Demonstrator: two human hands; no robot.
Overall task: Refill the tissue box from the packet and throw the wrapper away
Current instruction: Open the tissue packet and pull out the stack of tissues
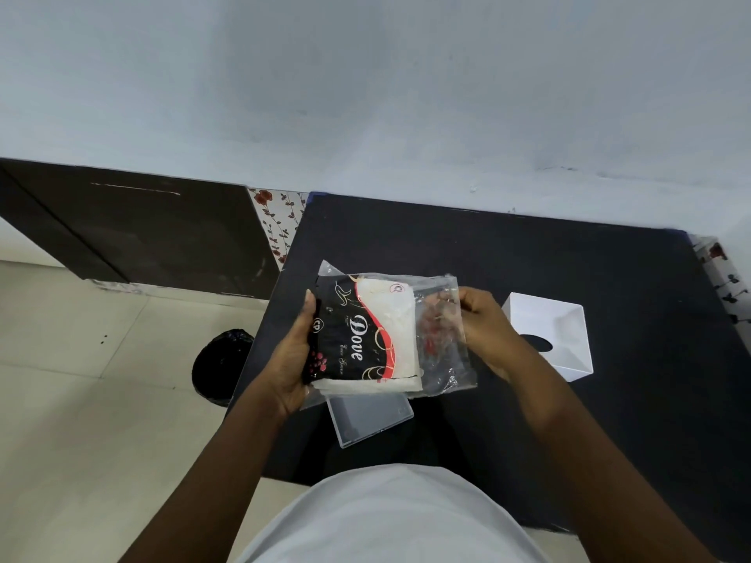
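Observation:
I hold a tissue packet (365, 335) above the black table (528, 270). Its wrapper is clear plastic with a black, red and white print, and white tissues show inside. My left hand (290, 359) grips the packet's left end from below. At the right end, my right hand (483, 331) pinches the loose, empty part of the wrapper (441, 339). The white tissue box (548, 335) lies on the table to the right, its open side up and its round slot visible. A clear plastic lid (367, 420) rests flat on the table under the packet.
A bin lined with a black bag (221, 359) stands on the tiled floor left of the table. A dark cabinet (142, 229) lines the wall at the left. The pale wall runs behind the table.

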